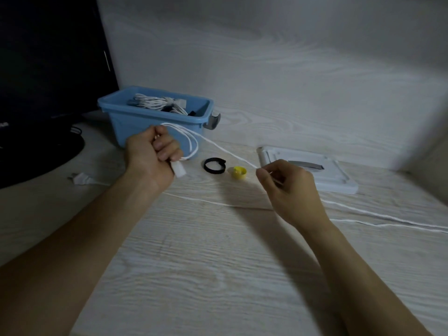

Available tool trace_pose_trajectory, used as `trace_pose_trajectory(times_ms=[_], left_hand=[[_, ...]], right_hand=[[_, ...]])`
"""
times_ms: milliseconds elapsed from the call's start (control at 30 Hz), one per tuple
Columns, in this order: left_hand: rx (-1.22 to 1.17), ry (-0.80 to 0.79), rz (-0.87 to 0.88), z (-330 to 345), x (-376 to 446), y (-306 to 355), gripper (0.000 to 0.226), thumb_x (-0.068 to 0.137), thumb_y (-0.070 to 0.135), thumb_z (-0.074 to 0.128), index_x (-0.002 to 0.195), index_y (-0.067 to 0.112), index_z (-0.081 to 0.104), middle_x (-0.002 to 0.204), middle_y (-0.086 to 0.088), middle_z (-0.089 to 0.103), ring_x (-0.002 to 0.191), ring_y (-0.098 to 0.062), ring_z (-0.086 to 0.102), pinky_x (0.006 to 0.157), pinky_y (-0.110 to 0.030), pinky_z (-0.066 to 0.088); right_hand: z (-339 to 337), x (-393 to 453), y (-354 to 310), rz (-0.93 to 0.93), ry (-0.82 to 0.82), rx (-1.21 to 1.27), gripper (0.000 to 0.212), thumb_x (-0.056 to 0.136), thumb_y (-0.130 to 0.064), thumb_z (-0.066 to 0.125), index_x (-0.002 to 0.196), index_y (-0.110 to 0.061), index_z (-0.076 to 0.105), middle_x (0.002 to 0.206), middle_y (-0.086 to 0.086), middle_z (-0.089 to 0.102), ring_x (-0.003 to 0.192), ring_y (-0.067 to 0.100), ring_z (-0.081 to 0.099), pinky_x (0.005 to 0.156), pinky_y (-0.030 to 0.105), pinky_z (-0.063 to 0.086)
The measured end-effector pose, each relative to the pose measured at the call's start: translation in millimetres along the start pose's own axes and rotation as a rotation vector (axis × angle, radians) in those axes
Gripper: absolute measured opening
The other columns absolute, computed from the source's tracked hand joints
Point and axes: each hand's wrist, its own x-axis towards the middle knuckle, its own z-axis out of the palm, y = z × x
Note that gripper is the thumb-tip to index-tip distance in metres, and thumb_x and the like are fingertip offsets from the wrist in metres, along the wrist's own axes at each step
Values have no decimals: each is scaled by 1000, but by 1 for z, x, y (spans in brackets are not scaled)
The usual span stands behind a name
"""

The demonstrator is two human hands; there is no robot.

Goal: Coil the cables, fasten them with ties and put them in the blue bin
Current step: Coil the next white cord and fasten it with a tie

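Observation:
My left hand (151, 152) grips a few loops of a thin white cable (218, 147), whose white connector sticks out below my fist. From the loops the cable runs taut to my right hand (288, 187), which pinches it between thumb and fingers. The remaining length trails across the table toward the right edge. The blue bin (126, 120) stands behind my left hand and holds coiled white cables. A black tie (214, 165) rolled into a ring and a yellow tie (238, 172) lie on the table between my hands.
The bin's pale lid (339, 180) lies flat behind my right hand. A dark monitor (48, 57) with its round base fills the left. A white plug (81, 178) with its cord lies left of my forearm. A wood-grain wall rises behind.

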Motion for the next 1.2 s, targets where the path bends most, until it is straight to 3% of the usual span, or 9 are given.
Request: trace_pose_trajectory(times_ms=[200, 333, 533, 600, 700, 833, 1000, 1133, 1200], left_hand=[[25, -44, 64, 10, -3, -9, 39, 107, 37, 30, 76, 16, 44, 64, 5, 30, 48, -9, 27, 61, -23, 32], [95, -80, 69, 13, -7, -20, 36, 105, 41, 35, 84, 15, 46, 68, 2, 42, 54, -11, 41, 69, -27, 46], [336, -91, 178, 12, -10, -31, 18, 103, 10, 43, 97, 2, 58, 67, -3, 55, 54, -13, 56, 66, -30, 58], [645, -132, 291, 8, -11, -35, 17, 103, 6, 43, 104, 5, 60, 67, -1, 59, 56, -13, 61, 69, -31, 59], [1061, -368, 365, 2, -16, -41, 21, 103, 2, 41, 112, 5, 59, 72, -1, 65, 64, -15, 65, 67, -26, 55], [1278, -585, 208, -2, -22, -48, 20, 103, 7, 43, 103, 2, 62, 76, -4, 64, 66, -16, 61, 63, -29, 52], [1089, -611, -169, -2, -27, -44, 33, 105, 21, 40, 80, 3, 52, 51, -4, 40, 46, -16, 31, 44, -28, 27], [960, -699, -255, 0, -24, -33, 56, 97, 45, 38, 80, -1, 64, 46, 2, 24, 40, -11, 18, 44, -29, 17], [947, -708, -258, 2, -25, -31, 45, 95, 40, 46, 73, 4, 62, 44, 3, 24, 39, -11, 17, 44, -27, 18]], right_hand=[[18, -11, -11, -127, -127, 40, 7, 94, -18, 65, 89, -20, 70, 67, -11, 66, 59, 10, 62, 58, 13, 43], [24, -19, -17, -200, -366, 33, 8, 92, -21, 67, 95, -24, 73, 76, -10, 67, 67, 6, 62, 65, 13, 45], [29, -25, -21, -284, -520, 107, 14, 85, -13, 69, 96, -19, 75, 88, -6, 69, 78, 10, 64, 73, 29, 53], [27, -26, -22, -288, -509, 148, 16, 82, -10, 71, 94, -19, 75, 87, -8, 69, 75, 10, 64, 69, 26, 52], [25, -24, -23, -269, -437, 202, 16, 82, -7, 74, 89, -21, 74, 82, -11, 68, 68, 9, 61, 64, 20, 48], [24, -20, -25, -234, -233, 335, 8, 86, -14, 74, 91, -19, 74, 82, -1, 71, 68, 23, 66, 63, 41, 53], [15, -12, -23, -118, 6, 368, 30, 73, -27, 88, 93, -21, 66, 72, -11, 59, 51, 7, 45, 52, 17, 38], [13, -8, -19, -76, 84, 365, 22, 74, -37, 82, 76, -22, 67, 67, -14, 59, 53, 7, 45, 54, 15, 37], [14, -8, -19, -82, 105, 351, 20, 76, -43, 77, 73, -26, 66, 67, -14, 60, 54, 8, 46, 55, 17, 38]])
